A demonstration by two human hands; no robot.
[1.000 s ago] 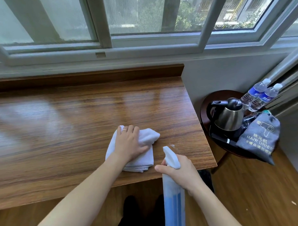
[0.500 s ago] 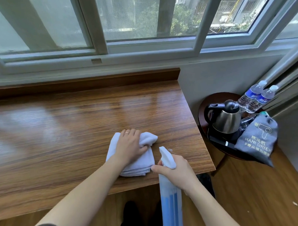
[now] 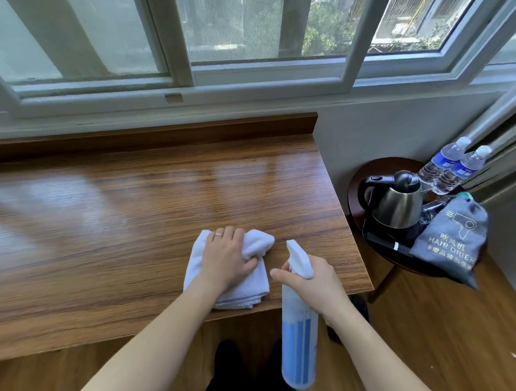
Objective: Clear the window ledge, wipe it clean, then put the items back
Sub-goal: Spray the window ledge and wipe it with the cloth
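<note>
A wooden ledge (image 3: 127,218) runs under the window, its top bare and glossy. A white cloth (image 3: 254,281) lies near the ledge's front right corner. My left hand (image 3: 227,258) lies on the cloth, thumb tucked into a fold and gripping it. My right hand (image 3: 310,281) grips the neck of a spray bottle (image 3: 298,344) with a white nozzle and blue liquid, held upright just off the ledge's front edge, to the right of the cloth.
A round dark side table (image 3: 368,172) stands right of the ledge, carrying a steel kettle (image 3: 396,204), two water bottles (image 3: 453,166) and a grey hair-dryer bag (image 3: 451,240). The window frame (image 3: 246,86) is behind. Wooden floor (image 3: 434,335) lies below.
My left hand and the cloth have stayed near the ledge's right front corner with only a slight shift. The spray bottle stays in my right hand. The camera tilted a little.
</note>
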